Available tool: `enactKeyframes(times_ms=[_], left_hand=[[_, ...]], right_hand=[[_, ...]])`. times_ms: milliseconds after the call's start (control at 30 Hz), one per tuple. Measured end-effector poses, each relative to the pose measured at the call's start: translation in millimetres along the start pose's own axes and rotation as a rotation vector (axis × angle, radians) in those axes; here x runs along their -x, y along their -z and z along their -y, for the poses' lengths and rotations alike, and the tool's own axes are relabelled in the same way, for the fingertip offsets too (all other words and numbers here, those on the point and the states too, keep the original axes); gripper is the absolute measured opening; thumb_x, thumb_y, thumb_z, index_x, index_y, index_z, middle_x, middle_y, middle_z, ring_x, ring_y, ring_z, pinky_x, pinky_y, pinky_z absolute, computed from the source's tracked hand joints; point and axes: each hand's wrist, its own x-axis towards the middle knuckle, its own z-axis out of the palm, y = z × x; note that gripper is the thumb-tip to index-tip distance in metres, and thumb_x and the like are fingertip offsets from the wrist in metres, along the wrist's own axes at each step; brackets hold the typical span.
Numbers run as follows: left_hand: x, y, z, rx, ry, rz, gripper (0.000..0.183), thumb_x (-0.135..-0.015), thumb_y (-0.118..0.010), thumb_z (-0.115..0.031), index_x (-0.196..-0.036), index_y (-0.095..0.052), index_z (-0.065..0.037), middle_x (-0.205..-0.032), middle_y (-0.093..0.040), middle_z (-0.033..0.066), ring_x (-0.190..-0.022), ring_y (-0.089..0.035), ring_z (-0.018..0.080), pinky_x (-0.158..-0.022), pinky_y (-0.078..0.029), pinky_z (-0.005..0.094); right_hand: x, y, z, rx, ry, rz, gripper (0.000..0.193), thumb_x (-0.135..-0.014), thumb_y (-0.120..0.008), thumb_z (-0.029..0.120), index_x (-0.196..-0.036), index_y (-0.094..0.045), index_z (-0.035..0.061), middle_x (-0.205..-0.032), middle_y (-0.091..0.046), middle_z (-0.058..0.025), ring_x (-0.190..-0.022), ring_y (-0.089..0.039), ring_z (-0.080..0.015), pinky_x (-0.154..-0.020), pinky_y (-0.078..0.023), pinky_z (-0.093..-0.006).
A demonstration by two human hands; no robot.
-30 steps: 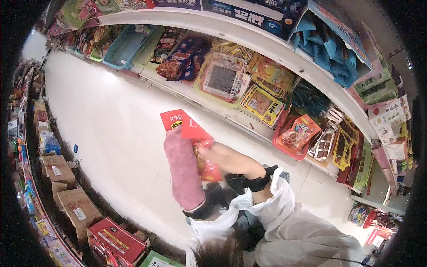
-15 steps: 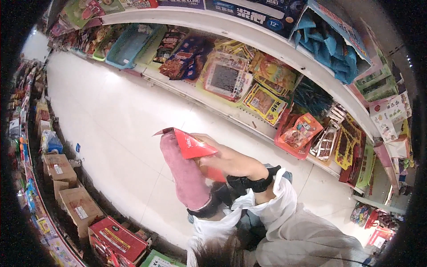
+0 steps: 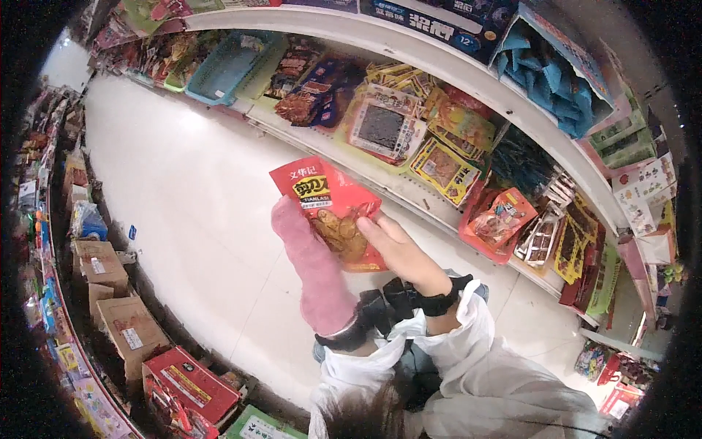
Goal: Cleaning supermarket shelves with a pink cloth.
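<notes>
Pinching the right edge of one red packet (image 3: 344,192), the right hand (image 3: 401,247) lays its thumb over the front. Glossy and slightly tilted, the packet shows a yellow-and-black label above golden-brown contents. It lies between both hands, its left side touching the left hand (image 3: 291,227), covered by one pink mitt (image 3: 322,296); whether those hidden fingers grip, I cannot tell. One red tray (image 3: 482,251) sits right of the right hand; two brown cartons (image 3: 131,328) stand left of the left.

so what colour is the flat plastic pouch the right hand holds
The flat plastic pouch is mostly red; head view shows it best.
</notes>
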Motion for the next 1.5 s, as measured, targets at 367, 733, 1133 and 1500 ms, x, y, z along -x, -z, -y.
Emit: enactKeyframes(times_ms=[367, 733, 1133, 1500], left_hand=[[3, 3, -5, -0.025, -0.024, -0.013, 0.042, -0.072, -0.060, -0.025, -0.107, -0.046, -0.007, -0.097, -0.053, 0.0099, -0.080, -0.047, 0.0232, -0.071, -0.041, 0.0296], [8, 9, -11, -0.055, -0.059, -0.019, 0.043, -0.070, -0.063, -0.023, -0.107, -0.047, -0.007, -0.098, -0.053, 0.0098, -0.081, -0.047, 0.0239, -0.072, -0.041, 0.0301], [16, 10, -12, -0.166, -0.152, -0.008, 0.046, -0.067, -0.065, -0.021, -0.107, -0.047, -0.008, -0.098, -0.052, 0.0096, -0.083, -0.046, 0.0246, -0.074, -0.041, 0.0305], [-33, -10, -33, -0.886, -0.612, 0.033, 0.048, -0.065, -0.067, -0.019, -0.107, -0.047, -0.008, -0.099, -0.052, 0.0096, -0.084, -0.046, 0.0252, -0.075, -0.041, 0.0309]], right_hand=[[7, 7, -2, -0.104, -0.005, -0.274, 0.042, -0.093, -0.038, 0.032, -0.117, -0.046, -0.0013, -0.108, -0.054, -0.0071, -0.096, -0.051, -0.0113, -0.084, -0.040, -0.0254], [12, 10, -2, -0.071, -0.018, -0.346, 0.043, -0.092, -0.039, 0.033, -0.113, -0.050, -0.0022, -0.106, -0.056, -0.0062, -0.096, -0.050, -0.0120, -0.088, -0.036, -0.0260], [24, 31, 23, -0.504, 0.352, -0.709, 0.032, -0.090, -0.044, 0.022, -0.114, -0.047, 0.0003, -0.114, -0.053, -0.0082, -0.101, -0.053, -0.0160, -0.087, -0.043, -0.0297], [18, 10, 20, 0.121, 0.235, -0.432, 0.028, -0.089, -0.048, 0.016, -0.111, -0.050, -0.0018, -0.106, -0.055, -0.0037, -0.095, -0.048, -0.0080, -0.084, -0.037, -0.0228]])
